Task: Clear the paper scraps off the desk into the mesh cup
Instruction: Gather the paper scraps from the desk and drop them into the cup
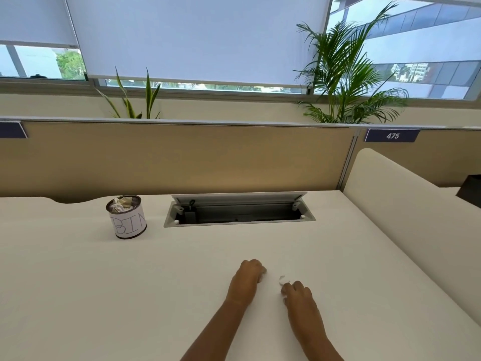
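Observation:
The mesh cup (127, 217) stands upright at the back left of the white desk (104, 282), wrapped in a paper label reading "BIN", with crumpled paper inside. My left hand (247, 278) rests on the desk at centre, fingers curled; a bit of white shows at its fingertips, but whether it holds a scrap is unclear. My right hand (299, 295) lies just to its right, fingertips touching a small white paper scrap (283, 280) on the desk.
An open cable tray (239, 212) is sunk into the desk behind my hands. A tan partition (182, 157) closes the back, with plants behind it. A cream divider (416, 204) runs along the right side.

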